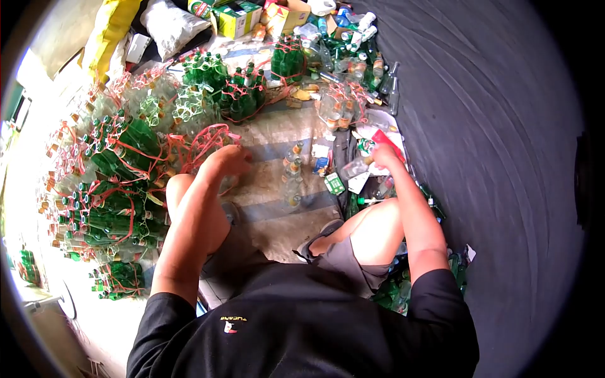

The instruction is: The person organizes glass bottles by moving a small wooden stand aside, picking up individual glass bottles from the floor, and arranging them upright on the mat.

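My left hand hangs over the tarp beside a tangle of pink-red plastic string. Its fingers are loosely curled and apart, and I see nothing held in them. My right hand is closed at the neck of a clear glass bottle, which lies tilted with its base toward the middle. A flat red piece shows just beyond that hand. Between my hands, several clear bottles stand in a short row on the tarp.
Tied bundles of green bottles and clear bottles crowd the left side. More green bundles stand ahead. Mixed loose bottles lie at the far right, beside a dark sheet. A green pack lies near my right foot.
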Demonstrator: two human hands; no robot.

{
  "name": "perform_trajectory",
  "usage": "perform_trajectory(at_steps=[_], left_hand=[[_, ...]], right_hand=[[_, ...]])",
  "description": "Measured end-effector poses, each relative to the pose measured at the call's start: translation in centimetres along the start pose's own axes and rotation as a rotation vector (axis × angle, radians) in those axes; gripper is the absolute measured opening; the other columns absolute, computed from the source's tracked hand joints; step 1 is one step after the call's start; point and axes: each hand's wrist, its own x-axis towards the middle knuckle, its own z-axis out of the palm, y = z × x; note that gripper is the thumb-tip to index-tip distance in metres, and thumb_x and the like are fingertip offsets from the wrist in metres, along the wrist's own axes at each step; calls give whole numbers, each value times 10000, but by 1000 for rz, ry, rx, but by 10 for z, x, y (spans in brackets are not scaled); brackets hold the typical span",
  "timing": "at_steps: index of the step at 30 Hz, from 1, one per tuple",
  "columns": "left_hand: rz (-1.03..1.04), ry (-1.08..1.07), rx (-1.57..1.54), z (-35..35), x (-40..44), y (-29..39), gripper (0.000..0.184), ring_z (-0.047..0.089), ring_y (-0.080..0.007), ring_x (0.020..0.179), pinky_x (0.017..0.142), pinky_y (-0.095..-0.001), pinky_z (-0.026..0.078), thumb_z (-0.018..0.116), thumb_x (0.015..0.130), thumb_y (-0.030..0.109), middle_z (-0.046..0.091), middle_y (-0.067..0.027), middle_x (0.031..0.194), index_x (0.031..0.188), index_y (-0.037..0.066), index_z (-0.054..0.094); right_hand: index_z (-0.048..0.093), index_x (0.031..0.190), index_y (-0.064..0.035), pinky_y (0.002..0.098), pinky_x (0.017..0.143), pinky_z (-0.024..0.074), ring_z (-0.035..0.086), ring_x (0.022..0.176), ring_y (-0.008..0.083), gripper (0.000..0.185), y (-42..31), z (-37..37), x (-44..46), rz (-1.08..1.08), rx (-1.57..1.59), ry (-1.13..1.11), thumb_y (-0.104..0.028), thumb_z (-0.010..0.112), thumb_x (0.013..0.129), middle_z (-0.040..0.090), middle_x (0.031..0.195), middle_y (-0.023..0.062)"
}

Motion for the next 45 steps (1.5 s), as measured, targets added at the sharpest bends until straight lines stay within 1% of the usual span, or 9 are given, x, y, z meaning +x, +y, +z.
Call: perform_trajectory(at_steps=[4, 6, 9, 15, 19, 21, 24, 38, 45], left_hand=[[-14, -25, -7, -2, -2, -1, 354, 668, -344, 942, 807, -439, 520, 617, 784, 245, 707, -167, 993, 1089, 82, 692], [-31, -23, -23, -3, 0, -1, 357, 667, -346, 947, 814, -439, 520, 628, 793, 252, 706, -166, 1000, 1101, 82, 689], [-37, -22, -18, 1, 1, -4, 360, 663, -349, 970, 837, -444, 518, 642, 805, 256, 705, -165, 1027, 1120, 87, 684], [-95, -68, -21, -14, -6, 13, 340, 658, -353, 993, 865, -444, 513, 631, 822, 263, 703, -165, 1046, 1118, 107, 690], [-105, -50, -29, -15, -3, 15, 331, 659, -354, 984, 854, -445, 515, 635, 823, 261, 705, -163, 1022, 1110, 104, 688], [-108, -58, -39, -14, -1, 15, 330, 658, -354, 982, 848, -447, 516, 638, 821, 257, 705, -163, 1015, 1107, 101, 686], [-114, -54, -46, -17, -1, 22, 333, 658, -356, 980, 840, -443, 518, 645, 819, 257, 704, -165, 1012, 1107, 95, 682], [-132, -39, -106, -17, -6, 14, 344, 662, -366, 957, 827, -444, 518, 654, 813, 245, 701, -179, 994, 1114, 78, 667], [-109, -67, -43, -13, 1, 14, 372, 654, -369, 994, 854, -446, 515, 649, 806, 250, 696, -184, 1043, 1139, 87, 670]], right_hand=[[715, 796, 15, 398, 499, 534, 669, 541, 253, 181, -46, 48, 41, -167, -309, -158, -151, 648, 817, 678, 662, 157], [735, 836, -7, 408, 616, 561, 709, 707, 289, 183, -59, 82, 53, -299, -514, -58, -171, 657, 815, 710, 816, 187], [740, 913, -27, 438, 823, 548, 679, 950, 377, 235, -77, 126, 53, -327, -451, 59, -221, 648, 819, 706, 990, 197], [725, 960, 13, 440, 832, 553, 681, 976, 389, 263, -104, 159, 36, -224, -188, 100, -171, 642, 792, 687, 1008, 265], [717, 962, 32, 448, 813, 555, 678, 978, 403, 245, -111, 171, 46, -328, -251, 155, -116, 632, 786, 677, 1021, 285], [710, 962, 37, 452, 844, 542, 670, 984, 414, 248, -118, 172, 48, -188, -163, 10, -119, 635, 784, 674, 1019, 289], [688, 1128, -9, 489, 944, 517, 625, 1143, 389, 302, -130, 163, 38, -108, -176, -54, -106, 563, 871, 651, 1203, 226], [700, 1015, -1, 452, 876, 540, 661, 1029, 398, 244, -127, 167, 38, -268, -18, -50, -139, 623, 830, 681, 1061, 250], [652, 1120, -21, 436, 914, 518, 636, 1079, 390, 326, -122, 165, 35, -369, -81, -38, -170, 630, 830, 666, 1125, 233]])
